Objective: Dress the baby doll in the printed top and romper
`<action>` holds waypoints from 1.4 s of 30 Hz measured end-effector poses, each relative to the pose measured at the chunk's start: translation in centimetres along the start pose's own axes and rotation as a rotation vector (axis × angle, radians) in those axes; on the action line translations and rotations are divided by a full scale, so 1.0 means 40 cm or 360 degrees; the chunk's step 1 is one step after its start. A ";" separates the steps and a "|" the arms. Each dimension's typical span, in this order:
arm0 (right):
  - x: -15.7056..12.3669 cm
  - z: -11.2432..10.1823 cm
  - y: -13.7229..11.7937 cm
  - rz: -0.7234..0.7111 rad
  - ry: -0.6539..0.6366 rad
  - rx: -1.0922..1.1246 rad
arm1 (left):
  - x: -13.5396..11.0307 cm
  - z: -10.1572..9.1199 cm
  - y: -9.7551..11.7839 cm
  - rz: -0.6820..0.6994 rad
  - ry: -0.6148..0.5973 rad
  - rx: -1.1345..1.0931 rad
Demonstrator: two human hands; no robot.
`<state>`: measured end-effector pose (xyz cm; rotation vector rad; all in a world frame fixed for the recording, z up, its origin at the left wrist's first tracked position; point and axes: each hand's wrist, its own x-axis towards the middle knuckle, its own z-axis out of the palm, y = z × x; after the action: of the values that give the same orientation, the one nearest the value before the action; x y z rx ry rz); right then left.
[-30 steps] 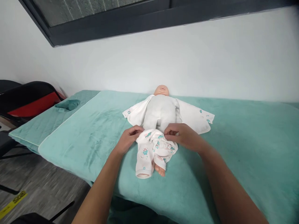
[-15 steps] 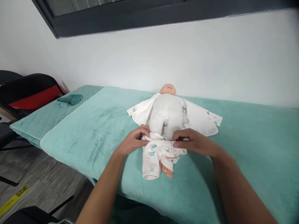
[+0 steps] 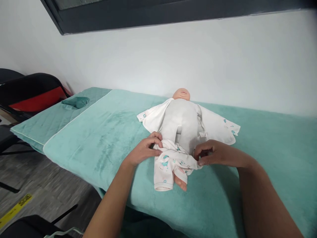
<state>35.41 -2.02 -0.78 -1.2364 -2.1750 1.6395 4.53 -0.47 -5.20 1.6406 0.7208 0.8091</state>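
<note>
A baby doll (image 3: pixel 182 115) with a grey-white cloth body lies on its back, its head toward the wall. White printed baby pants (image 3: pixel 167 165) are bunched around its lower legs, and one bare foot (image 3: pixel 180 182) pokes out of a leg opening. My left hand (image 3: pixel 146 148) pinches the waistband on the left side. On the right side, my right hand (image 3: pixel 214 153) grips the pants' edge between thumb and fingers. Beneath the doll a white baby top (image 3: pixel 216 124) is spread open, its sleeves reaching out to both sides.
The doll lies on a padded bed with a teal cover (image 3: pixel 99 142), set against a white wall (image 3: pixel 160 62). A face hole (image 3: pixel 75 102) is at the bed's left end. Black chairs (image 3: pixel 32 92) stand at the left, and another black chair (image 3: pixel 32 226) is at the lower left.
My right hand has moved right and slightly down, drawing the pants' right edge outward. My left hand keeps its hold on the waistband. The view has shifted a little.
</note>
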 end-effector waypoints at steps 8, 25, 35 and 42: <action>0.007 -0.008 0.022 0.0066 0.0017 -0.0112 | -0.004 0.010 -0.014 0.0061 0.0219 -0.0210; 0.064 0.107 -0.074 -0.0238 0.0118 0.0213 | 0.003 0.029 -0.037 0.0034 0.0787 -0.0396; 0.057 0.104 -0.069 -0.0173 -0.0017 0.0068 | 0.004 0.029 -0.033 0.0108 0.0674 -0.0578; 0.058 0.112 -0.054 -0.0293 0.0029 0.0186 | 0.005 0.038 -0.014 0.0228 0.0614 -0.0898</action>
<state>30.27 -3.82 -1.47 -0.9846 -2.0796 1.6464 5.88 -1.07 -5.94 1.0437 0.5678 1.3193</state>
